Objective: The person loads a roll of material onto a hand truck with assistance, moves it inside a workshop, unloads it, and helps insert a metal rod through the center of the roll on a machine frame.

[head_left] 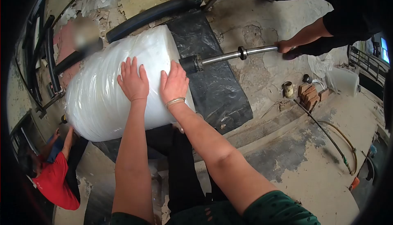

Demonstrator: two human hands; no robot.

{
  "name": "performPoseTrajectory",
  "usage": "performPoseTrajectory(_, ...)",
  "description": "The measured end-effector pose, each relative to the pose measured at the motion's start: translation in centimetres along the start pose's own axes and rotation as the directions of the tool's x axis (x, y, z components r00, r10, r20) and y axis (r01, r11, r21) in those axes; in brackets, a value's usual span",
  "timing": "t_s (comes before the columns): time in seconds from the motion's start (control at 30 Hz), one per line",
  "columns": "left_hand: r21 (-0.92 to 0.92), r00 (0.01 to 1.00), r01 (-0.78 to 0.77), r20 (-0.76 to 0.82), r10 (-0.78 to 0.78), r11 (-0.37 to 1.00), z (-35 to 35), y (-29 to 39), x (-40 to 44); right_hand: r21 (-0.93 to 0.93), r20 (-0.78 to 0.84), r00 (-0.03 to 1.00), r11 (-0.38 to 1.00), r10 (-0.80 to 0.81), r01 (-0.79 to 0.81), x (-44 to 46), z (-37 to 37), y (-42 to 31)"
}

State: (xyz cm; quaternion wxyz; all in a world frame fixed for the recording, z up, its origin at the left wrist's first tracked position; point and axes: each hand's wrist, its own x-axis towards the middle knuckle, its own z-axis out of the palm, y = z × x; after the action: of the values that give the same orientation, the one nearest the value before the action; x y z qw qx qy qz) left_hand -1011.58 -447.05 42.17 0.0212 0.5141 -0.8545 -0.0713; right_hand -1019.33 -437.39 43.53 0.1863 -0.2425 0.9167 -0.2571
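Note:
A large roll wrapped in clear plastic (102, 86) lies on its side over a black plastic sheet (217, 90). On top of the roll rests my left hand (134, 79), its fingers spread. My right hand (175, 84), with bracelets at the wrist, lies on the roll near its right end, fingers extended. A dark core tube (189, 64) sticks out of that end, and a metal shaft (221, 58) with a collar runs from it to the right. Another person's hand (285, 46) holds the shaft's far end.
A person in a red shirt (59, 180) is at the roll's left end. Black tubes (151, 16) lie behind the roll. Bricks (309, 95), a small can (288, 89), a clear plastic bin (343, 81) and a hose (323, 135) are on the worn floor at right.

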Motion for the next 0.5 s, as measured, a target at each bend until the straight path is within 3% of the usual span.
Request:
performPoseTrajectory(0.3, 0.026, 0.999, 0.028, 0.031, -0.029, 0.999, -0.5, 0.0, 0.5, 0.011, 0.124, 0.989, 0.997, -0.077, 0.076, 0.8, 0.0, 0.6)
performPoseTrajectory(0.4, 0.005, 0.997, 0.045, 0.060, -0.045, 0.999, -0.9, -0.3, 0.2, -0.021, 0.207, 0.972, 0.993, -0.108, 0.115, 1.2, -1.1, 0.9)
performPoseTrajectory(0.5, -0.013, 0.996, 0.059, 0.068, -0.058, 0.998, -1.1, -1.0, 0.8, 0.080, 0.408, 0.903, 0.991, -0.132, 0.109, 2.6, -2.7, 1.8)
